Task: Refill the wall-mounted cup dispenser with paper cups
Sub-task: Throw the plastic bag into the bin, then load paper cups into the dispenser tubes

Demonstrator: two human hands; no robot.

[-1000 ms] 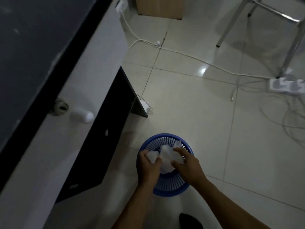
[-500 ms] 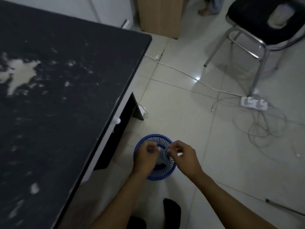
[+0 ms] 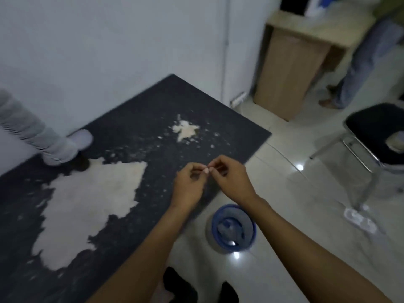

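Change: the view has lifted from the floor to the wall and bench top; both hands have come up out of the blue basket [image 3: 233,230] and now meet above the bench edge, the white wad they held a moment ago no longer between them.
Left hand [image 3: 189,186]: fingers curled, thumb and forefinger closed on a tiny pale scrap [image 3: 206,170].
Right hand [image 3: 231,179]: fingertips pressed to the same scrap from the other side — the two hands touch at the tips.
Paper cups [image 3: 32,132]: a long nested stack, white, lying tilted at the far left, its lower end resting on the bench [image 3: 157,119] near the wall; the top runs out of view.
Loose cup [image 3: 81,139]: on its side just beside the stack's lower end.
Bench: dark surface, worn through in large pale patches.
Blue basket: on the tiled floor [image 3: 306,248] below the right forearm, something pale inside — blurred.
Chair [image 3: 376,136]: black seat, metal legs, at right.
Cabinet [image 3: 290,71]: wooden, against the far wall.
Dispenser: cannot tell where it is.
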